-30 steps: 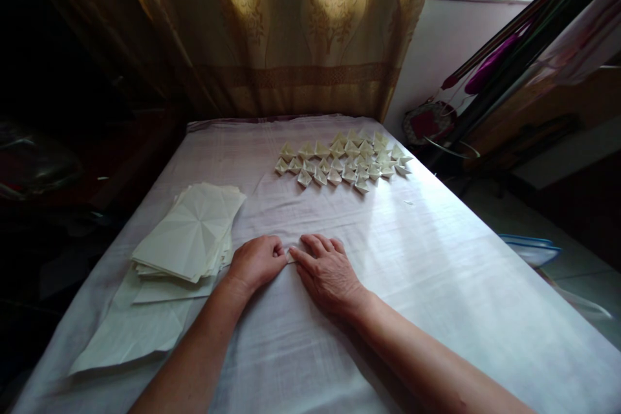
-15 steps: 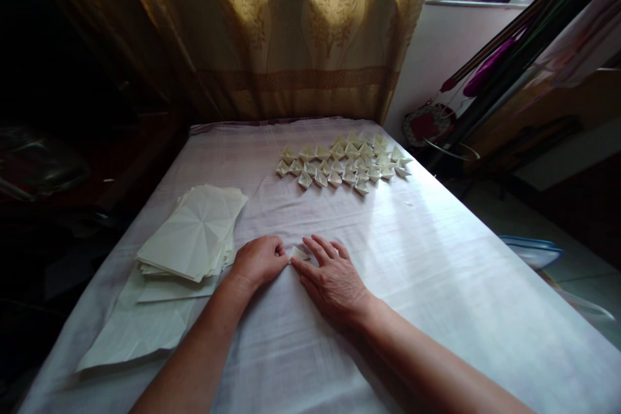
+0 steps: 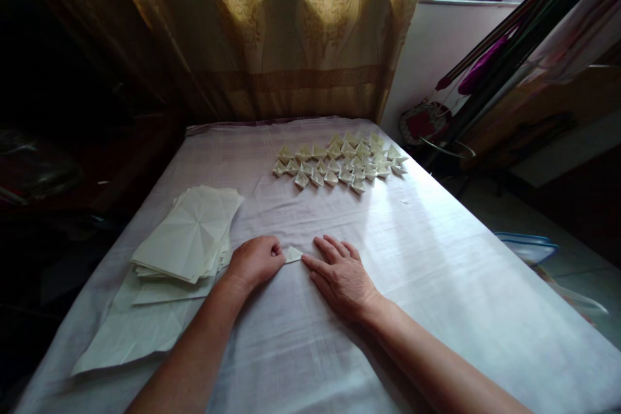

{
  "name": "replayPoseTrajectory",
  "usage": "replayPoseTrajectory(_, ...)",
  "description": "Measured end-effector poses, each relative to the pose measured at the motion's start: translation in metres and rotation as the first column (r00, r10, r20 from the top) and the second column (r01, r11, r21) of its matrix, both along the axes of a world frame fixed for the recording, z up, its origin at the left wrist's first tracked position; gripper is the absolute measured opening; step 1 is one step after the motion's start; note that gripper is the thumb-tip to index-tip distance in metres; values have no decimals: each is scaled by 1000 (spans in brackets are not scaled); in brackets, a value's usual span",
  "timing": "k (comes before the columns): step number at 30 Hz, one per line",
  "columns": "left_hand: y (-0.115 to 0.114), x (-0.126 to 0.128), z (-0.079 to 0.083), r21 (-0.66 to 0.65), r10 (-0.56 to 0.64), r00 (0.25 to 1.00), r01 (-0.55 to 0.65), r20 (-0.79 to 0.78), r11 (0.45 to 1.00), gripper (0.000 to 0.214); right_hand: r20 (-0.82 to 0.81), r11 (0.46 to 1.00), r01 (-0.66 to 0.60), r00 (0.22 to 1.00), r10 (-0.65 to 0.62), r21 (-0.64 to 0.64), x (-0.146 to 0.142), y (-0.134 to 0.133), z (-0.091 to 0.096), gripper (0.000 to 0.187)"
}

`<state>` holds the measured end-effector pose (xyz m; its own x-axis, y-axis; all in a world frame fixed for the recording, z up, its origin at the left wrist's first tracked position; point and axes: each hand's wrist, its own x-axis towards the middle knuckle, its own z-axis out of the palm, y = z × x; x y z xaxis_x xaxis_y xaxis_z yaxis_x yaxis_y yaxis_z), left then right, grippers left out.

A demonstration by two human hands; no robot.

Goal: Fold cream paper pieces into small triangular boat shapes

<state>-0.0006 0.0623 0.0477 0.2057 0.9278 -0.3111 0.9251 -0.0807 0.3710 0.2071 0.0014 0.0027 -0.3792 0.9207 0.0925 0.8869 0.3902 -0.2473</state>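
A small folded paper triangle (image 3: pixel 293 255) lies on the cloth-covered table between my hands. My left hand (image 3: pixel 255 261) is closed, its thumb and forefinger at the triangle's left corner. My right hand (image 3: pixel 342 275) rests with fingers stretched out, the index fingertip at the triangle's right corner. Left of my hands is a stack of creased paper squares (image 3: pixel 189 233), the top one marked by creases that meet in its middle. Larger paper sheets (image 3: pixel 130 330) stick out under the stack.
Several small folded paper boats (image 3: pixel 347 158) stand in rows toward the far right of the table (image 3: pixel 436 310). A gold patterned curtain (image 3: pixel 301 32) hangs behind the far edge. Beyond the right edge are a round bag (image 3: pixel 424 123) and a blue-rimmed clear container (image 3: pixel 526 247).
My right hand has slid to the right, uncovering more of the paper triangle. My left hand keeps its closed hold at the left corner. The whole view has shifted slightly.
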Motion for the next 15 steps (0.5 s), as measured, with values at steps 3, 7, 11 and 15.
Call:
replayPoseTrajectory(3, -11, -2, -10, 109, -36, 997, 29, 63, 994, 20, 9, 1000, 8, 1000, -7, -22, -2, -1, 1, 37)
replayPoseTrajectory(7, -27, -13, -36, 497, -311, 937, 198, 156, 845, 16, 5, 1000, 25, 1000, -25, -19, -3, -3, 2, 37)
replayPoseTrajectory(11, -35, -27, -49, 635, -439, 898, 323, 28, 702, 26, -23, 1000, 27, 999, -27, -14, -3, -3, 2, 37)
replayPoseTrajectory(15, -39, -34, -47, 613, -451, 891, 384, -50, 691, 34, -48, 1000, 20, 999, -20, 1, -3, -2, 1, 37)
